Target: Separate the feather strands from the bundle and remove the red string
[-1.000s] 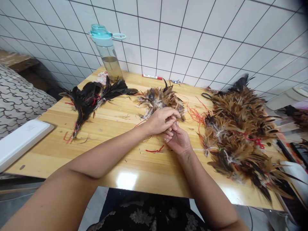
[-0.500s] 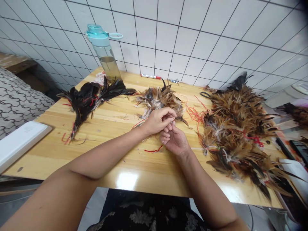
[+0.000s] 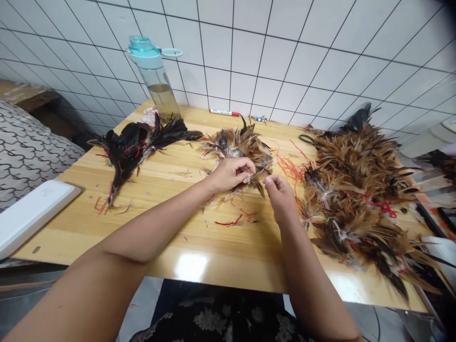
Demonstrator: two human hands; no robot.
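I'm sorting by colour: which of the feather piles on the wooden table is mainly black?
The left pile, in front of the bottle; the middle pile and right pile look mainly brown.

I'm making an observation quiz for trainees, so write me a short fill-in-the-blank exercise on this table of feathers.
1. The white-bodied marker near the tiled wall has a ____ cap.
2. The middle feather cluster lies ____ the black feathers and the large brown pile.
3. The hand nearer the bottle is the person's ____ one.

Missing words: red; between; left.
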